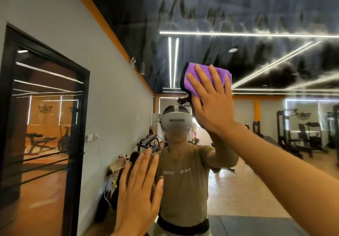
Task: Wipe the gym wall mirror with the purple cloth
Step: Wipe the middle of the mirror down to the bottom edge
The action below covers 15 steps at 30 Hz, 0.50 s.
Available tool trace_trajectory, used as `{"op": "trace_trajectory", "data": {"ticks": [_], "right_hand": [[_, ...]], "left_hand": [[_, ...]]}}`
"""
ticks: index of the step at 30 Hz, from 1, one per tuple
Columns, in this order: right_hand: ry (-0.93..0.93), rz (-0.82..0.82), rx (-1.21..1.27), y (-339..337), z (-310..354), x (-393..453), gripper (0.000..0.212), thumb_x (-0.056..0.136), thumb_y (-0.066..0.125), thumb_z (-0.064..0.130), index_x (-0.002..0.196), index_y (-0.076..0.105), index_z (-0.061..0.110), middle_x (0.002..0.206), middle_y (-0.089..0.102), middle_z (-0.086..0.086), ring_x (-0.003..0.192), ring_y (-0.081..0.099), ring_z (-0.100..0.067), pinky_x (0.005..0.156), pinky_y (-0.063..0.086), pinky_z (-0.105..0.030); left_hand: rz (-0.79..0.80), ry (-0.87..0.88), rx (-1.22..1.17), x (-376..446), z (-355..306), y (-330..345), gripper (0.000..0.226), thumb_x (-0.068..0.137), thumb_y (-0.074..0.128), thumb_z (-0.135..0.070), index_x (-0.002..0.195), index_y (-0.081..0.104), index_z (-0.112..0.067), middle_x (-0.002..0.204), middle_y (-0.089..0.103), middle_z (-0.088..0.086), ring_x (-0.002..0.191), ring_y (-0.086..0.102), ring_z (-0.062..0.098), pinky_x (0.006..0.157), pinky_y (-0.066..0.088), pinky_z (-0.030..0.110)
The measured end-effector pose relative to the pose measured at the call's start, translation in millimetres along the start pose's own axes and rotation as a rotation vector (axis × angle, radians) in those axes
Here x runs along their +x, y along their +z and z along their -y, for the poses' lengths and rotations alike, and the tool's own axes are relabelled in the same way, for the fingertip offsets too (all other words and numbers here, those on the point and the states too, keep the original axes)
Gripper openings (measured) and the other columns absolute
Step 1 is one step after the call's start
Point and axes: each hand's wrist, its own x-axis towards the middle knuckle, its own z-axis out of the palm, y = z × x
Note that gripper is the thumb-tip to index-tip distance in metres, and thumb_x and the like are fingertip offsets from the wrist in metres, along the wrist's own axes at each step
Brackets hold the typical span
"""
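Note:
The gym wall mirror [256, 61] fills the view ahead, streaked and smeared across its upper part. My right hand [211, 103] presses the folded purple cloth [202, 72], which has a dark edge, flat against the glass at about head height, fingers straight and spread. My left hand [139, 191] lies flat on the mirror lower down and to the left, fingers straight, holding nothing. A person wearing a headset and an olive shirt is reflected between my two hands.
A grey side wall [110, 107] with an orange top band meets the mirror on the left. It carries a black-framed glass door [45, 125]. Weight machines [302, 134], a dumbbell rack [148, 142] and ceiling light strips appear only as reflections.

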Motion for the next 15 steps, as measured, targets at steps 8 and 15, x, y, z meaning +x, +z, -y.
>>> {"op": "trace_trajectory", "data": {"ticks": [8, 15], "right_hand": [[-0.544, 0.196, -0.034, -7.8, 28.4, -93.0, 0.053, 0.104, 0.031, 0.041, 0.155, 0.035, 0.027, 0.163, 0.029, -0.003, 0.152, 0.020, -0.033, 0.123, 0.007, -0.054], [-0.544, 0.233, -0.037, -14.9, -21.9, -21.3, 0.054, 0.103, 0.028, 0.042, 0.156, 0.025, 0.031, 0.164, 0.023, 0.000, 0.153, 0.013, -0.029, 0.124, 0.003, -0.053]], "left_hand": [[-0.014, 0.038, -0.067, -1.7, 4.3, -6.1, 0.065, 0.098, 0.037, -0.048, 0.155, 0.025, -0.020, 0.165, 0.016, 0.000, 0.151, 0.013, 0.014, 0.121, 0.008, 0.037], [-0.022, 0.087, -0.075, 0.3, 9.1, -13.3, 0.066, 0.098, 0.037, -0.050, 0.156, 0.025, -0.021, 0.165, 0.016, -0.001, 0.151, 0.016, 0.015, 0.121, 0.009, 0.035]]}}
